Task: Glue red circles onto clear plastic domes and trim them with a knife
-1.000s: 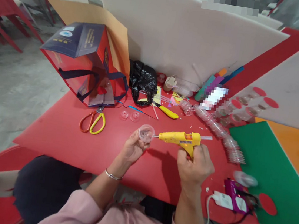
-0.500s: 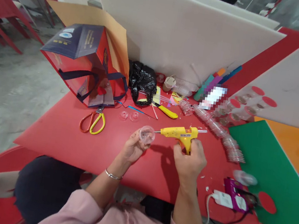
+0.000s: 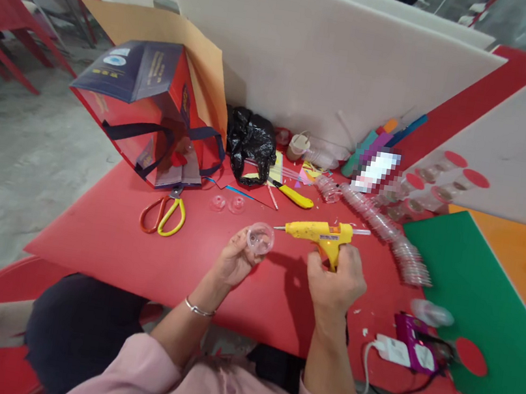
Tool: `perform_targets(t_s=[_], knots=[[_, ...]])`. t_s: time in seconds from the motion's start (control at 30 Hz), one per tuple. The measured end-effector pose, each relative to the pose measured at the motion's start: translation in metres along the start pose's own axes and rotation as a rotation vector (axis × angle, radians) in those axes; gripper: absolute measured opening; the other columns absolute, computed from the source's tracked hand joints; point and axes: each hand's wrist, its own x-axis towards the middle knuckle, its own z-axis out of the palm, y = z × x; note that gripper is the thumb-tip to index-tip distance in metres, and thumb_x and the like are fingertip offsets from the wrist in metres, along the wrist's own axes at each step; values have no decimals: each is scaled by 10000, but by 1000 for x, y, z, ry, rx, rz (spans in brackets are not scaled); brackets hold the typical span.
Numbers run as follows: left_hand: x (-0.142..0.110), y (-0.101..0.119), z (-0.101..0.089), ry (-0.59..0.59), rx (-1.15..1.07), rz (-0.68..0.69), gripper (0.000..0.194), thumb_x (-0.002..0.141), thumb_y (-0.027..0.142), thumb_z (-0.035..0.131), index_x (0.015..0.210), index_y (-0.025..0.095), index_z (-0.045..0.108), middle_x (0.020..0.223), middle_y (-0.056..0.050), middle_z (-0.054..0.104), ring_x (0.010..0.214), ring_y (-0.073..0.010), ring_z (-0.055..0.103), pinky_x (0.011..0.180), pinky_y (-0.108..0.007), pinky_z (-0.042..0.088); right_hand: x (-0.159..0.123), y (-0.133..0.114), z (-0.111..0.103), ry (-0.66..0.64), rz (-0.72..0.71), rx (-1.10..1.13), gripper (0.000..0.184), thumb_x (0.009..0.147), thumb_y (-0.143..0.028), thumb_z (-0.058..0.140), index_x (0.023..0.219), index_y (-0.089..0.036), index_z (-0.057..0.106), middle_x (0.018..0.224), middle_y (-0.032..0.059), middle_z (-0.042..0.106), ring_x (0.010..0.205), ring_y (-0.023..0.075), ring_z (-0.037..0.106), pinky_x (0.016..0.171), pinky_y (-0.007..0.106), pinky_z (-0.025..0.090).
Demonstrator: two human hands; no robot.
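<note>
My left hand [image 3: 237, 259] is closed around a small clear plastic cup [image 3: 260, 239], its round mouth tilted up toward me. In my right hand [image 3: 338, 279] is a yellow hot glue gun [image 3: 320, 232], with a clear glue stick [image 3: 361, 232] poking out of its back. The gun's metal nozzle [image 3: 279, 228] points left at the cup's rim, with a small gap between them. Just beyond my left hand, two small clear plastic pieces [image 3: 237, 204] lie on the red table [image 3: 114, 234].
Scissors [image 3: 163, 214] with red and yellow handles lie to the left, before a large paper bag [image 3: 158, 102]. A yellow utility knife [image 3: 295, 196] and black plastic bag [image 3: 252, 139] are behind. Nested clear cups [image 3: 386, 232], a green sheet [image 3: 482, 315] and a power strip [image 3: 410, 351] stand right.
My right hand has drawn the glue gun slightly back and up, so its nozzle has left the cup's rim. The cup in my left hand has shifted a little to the right.
</note>
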Motion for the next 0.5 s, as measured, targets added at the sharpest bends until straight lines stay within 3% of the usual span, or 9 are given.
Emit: perform_targets(t_s=[0.5], knots=[[0, 0, 1, 16, 8, -10, 542, 718, 423, 926, 1131, 132, 729, 944, -78, 729, 756, -118, 637, 587, -189, 452, -1, -1, 0, -24, 3, 39, 168, 789, -193, 664, 829, -250, 512, 733, -37, 520, 673, 164, 511, 647, 284, 416]])
